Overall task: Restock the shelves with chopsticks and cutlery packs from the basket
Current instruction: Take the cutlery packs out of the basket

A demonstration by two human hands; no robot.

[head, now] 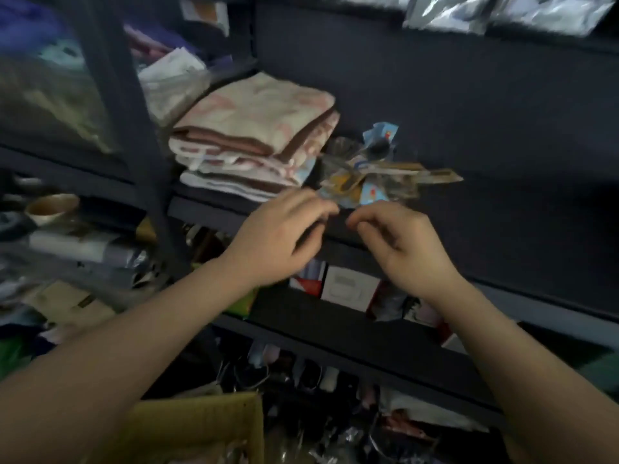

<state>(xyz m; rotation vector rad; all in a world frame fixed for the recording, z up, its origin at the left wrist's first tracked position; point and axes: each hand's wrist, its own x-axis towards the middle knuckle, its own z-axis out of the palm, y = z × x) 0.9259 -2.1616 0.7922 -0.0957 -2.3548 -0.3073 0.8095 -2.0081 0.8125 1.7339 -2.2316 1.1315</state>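
1. Fingers (321, 209) of the left hand (278, 236) curl loosely, tips at the near edge of the packs (375, 175); blur hides whether they pinch a wrapper.
2. Right hand (402, 242) has fingers curled inward, holding nothing I can see, just short of the packs.
3. Both forearms reach up from below, hands side by side, knuckles up.
4. Packs lie heaped on the dark shelf (502, 202), beside folded towels (258, 135).
5. Basket (201, 426) sits low, between the arms.
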